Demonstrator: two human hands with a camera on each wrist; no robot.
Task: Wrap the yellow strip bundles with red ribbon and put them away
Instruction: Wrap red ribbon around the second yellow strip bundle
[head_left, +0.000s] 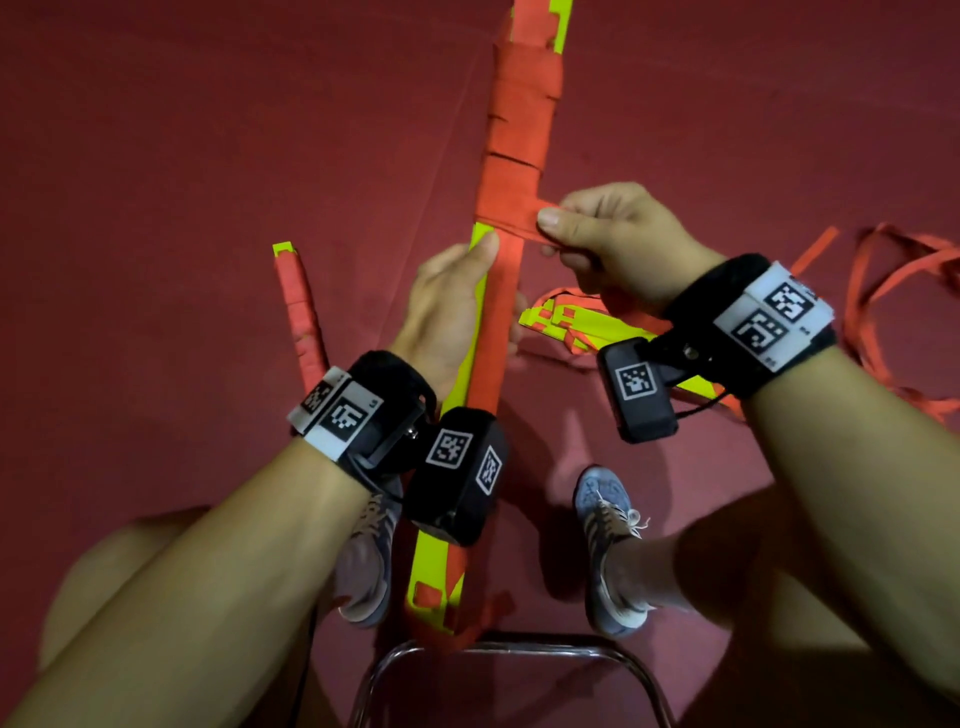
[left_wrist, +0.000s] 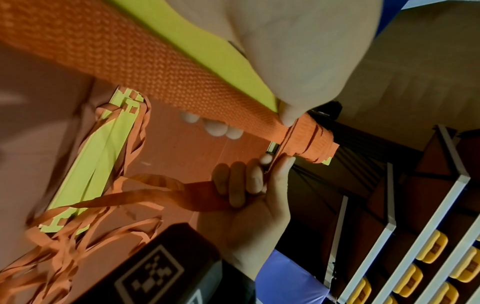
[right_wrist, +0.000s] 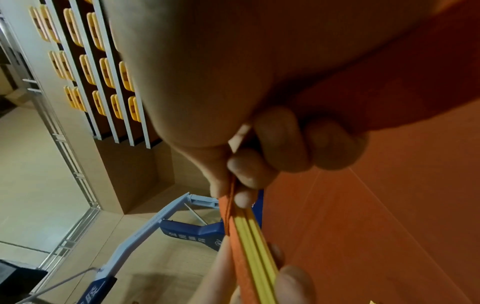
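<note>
Flooring (head_left: 197, 135) of deep red, matte and felt-like, lies under everything in the head view. Both hands work above it, in front of two shoes (head_left: 608, 545) and the curved metal bar of a seat frame (head_left: 498, 652).

The yellow strip bundle (head_left: 427, 564) runs long and narrow from between the feet, past the left wrist and away beyond both hands. Its far stretch is covered in overlapping turns of red ribbon (head_left: 511, 226). The left hand (head_left: 452, 301) grips the bundle from its left side, with the thumb pressed at the edge of the nearest turn. The right hand (head_left: 618, 239) pinches the ribbon between thumb and forefinger, just to the right of the bundle. The ribbon runs flat and taut across to the bundle, and the other fingers are curled in.

A shorter wrapped bundle (head_left: 301, 312) lies on the floor to the left of the left hand. Bare yellow strips (head_left: 571, 322) lie beneath the right hand. Loose ribbon loops (head_left: 883, 291) sprawl on the floor out to its right.

The wrist views show the room beyond. A white-slatted rack (right_wrist: 78, 61) holds rows of yellow objects; they are too small and skewed for me to tell what they are. Past the red area are pale beige flooring (right_wrist: 31, 164) and a blue frame (right_wrist: 192, 233).
</note>
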